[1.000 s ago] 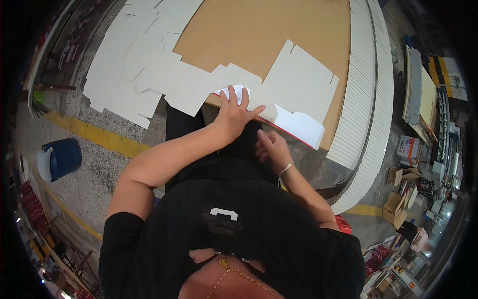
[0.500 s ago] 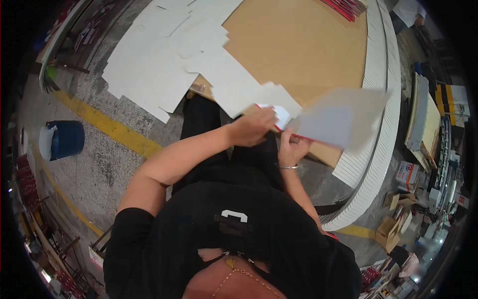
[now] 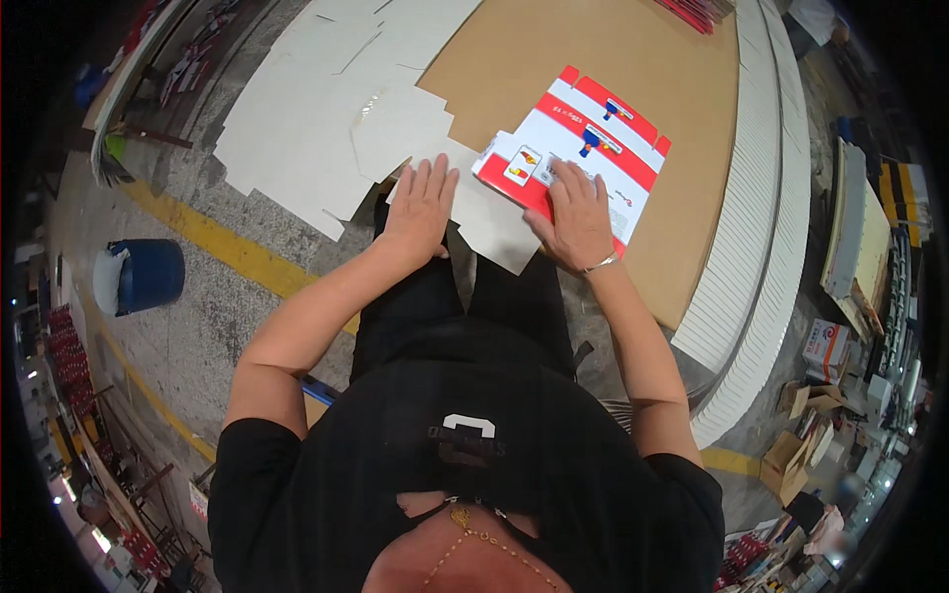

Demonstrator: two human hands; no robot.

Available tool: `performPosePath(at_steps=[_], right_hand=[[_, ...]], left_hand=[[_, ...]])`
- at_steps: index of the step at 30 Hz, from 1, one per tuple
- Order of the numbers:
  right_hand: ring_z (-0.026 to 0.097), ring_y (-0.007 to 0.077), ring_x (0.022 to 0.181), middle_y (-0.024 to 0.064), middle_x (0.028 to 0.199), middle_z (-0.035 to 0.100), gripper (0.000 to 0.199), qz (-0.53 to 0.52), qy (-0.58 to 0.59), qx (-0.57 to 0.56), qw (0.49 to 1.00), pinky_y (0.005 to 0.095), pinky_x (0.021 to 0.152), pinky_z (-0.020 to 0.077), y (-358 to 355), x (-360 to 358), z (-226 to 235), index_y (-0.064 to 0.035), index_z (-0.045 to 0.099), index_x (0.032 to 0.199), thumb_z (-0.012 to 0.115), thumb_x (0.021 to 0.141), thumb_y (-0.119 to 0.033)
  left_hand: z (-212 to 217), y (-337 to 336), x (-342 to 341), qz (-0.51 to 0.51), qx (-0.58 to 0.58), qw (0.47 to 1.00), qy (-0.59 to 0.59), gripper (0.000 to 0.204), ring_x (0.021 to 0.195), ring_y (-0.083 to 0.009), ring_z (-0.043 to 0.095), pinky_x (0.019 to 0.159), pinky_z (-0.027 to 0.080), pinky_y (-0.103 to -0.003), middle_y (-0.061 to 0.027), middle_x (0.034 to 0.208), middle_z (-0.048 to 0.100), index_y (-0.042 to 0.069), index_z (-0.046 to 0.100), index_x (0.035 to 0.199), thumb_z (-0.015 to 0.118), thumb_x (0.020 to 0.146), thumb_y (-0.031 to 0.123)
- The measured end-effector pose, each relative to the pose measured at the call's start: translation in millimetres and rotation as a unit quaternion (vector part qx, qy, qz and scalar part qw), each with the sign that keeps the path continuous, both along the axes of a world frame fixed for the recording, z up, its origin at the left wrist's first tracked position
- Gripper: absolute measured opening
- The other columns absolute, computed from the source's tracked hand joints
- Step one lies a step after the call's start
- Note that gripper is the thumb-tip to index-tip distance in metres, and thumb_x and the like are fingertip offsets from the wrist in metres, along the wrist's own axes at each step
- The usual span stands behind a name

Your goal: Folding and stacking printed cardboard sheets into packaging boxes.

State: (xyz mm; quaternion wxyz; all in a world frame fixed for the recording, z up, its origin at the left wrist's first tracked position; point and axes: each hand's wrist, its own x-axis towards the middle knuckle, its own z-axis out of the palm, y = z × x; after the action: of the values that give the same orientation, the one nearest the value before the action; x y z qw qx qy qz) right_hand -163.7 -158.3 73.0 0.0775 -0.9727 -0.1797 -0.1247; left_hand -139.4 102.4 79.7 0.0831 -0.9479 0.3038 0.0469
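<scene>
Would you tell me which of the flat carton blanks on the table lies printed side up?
The red-and-white blank under the right hand; the others, including those under the left hand, show only plain white.

Printed carton [image 3: 583,148] on board [image 3: 554,59] (blank sheets [image 3: 316,109] left)

Flat printed carton blank [image 3: 578,158] — red and white bands with small blue and yellow marks — lies printed side up on the brown surface [image 3: 633,59], under the right hand [image 3: 575,219]. Plain white unprinted blanks [image 3: 326,109] spread to its left, one under the left hand [image 3: 420,206]. White-and-red small box [image 3: 822,348] and brown cartons [image 3: 791,460] on the floor, far right.
</scene>
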Motion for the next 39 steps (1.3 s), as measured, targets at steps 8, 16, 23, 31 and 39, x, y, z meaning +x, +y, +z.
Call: performPosePath(at_steps=[8,16,23,31,39], right_hand=[[0.024,0.0341,0.147,0.0051,0.158,0.031,0.055,-0.026,0.108,-0.056,0.992,0.0689,0.112,0.0159,-6,-30,-25,-0.0327,0.040,0.149,0.052,0.096,-0.044],[0.037,0.0373,0.140,0.0124,0.152,0.040,0.046,0.072,-0.102,0.318,0.940,0.0601,0.114,0.0219,-52,-49,-19,-0.0249,0.055,0.138,0.059,0.094,-0.033],[0.044,0.0305,0.130,0.0093,0.136,0.052,0.049,0.003,0.059,-0.002,0.998,0.0547,0.110,0.0283,-64,-60,-27,-0.0287,0.060,0.133,0.068,0.085,-0.038],[0.045,0.0321,0.121,0.0121,0.122,0.053,0.053,-0.019,0.057,0.079,0.995,0.0538,0.106,0.0283,-69,-41,-21,-0.0259,0.065,0.127,0.073,0.077,-0.043],[0.040,0.0367,0.130,0.0145,0.129,0.050,0.058,0.015,0.074,0.106,0.992,0.0574,0.112,0.0215,-67,-49,-24,-0.0238,0.064,0.130,0.075,0.075,-0.040]], left_hand=[[2,8,32,-0.181,-0.097,0.976,-0.066,0.040,0.115,-0.0334,0.055,0.108,0.036,-0.053,-0.0135,0.120,0.056,0.003,0.056,0.126,0.058,0.089,0.017],[-2,-67,134,-0.168,0.125,0.886,0.415,0.037,0.101,-0.0309,0.066,0.083,0.042,-0.066,-0.0101,0.115,0.069,0.012,0.070,0.107,0.071,0.082,0.039],[7,-75,106,-0.008,-0.075,0.971,0.229,0.044,0.103,-0.0255,0.062,0.093,0.042,-0.054,-0.0084,0.099,0.069,0.013,0.067,0.108,0.081,0.072,0.033],[0,5,34,-0.272,-0.095,0.953,-0.092,0.046,0.120,-0.0224,0.049,0.105,0.032,-0.061,-0.0068,0.116,0.056,0.008,0.059,0.124,0.066,0.084,0.028],[-5,19,73,0.039,-0.445,0.894,-0.034,0.071,0.127,-0.0348,0.045,0.106,0.041,-0.046,-0.0150,0.122,0.056,0.010,0.048,0.138,0.080,0.076,0.020]])
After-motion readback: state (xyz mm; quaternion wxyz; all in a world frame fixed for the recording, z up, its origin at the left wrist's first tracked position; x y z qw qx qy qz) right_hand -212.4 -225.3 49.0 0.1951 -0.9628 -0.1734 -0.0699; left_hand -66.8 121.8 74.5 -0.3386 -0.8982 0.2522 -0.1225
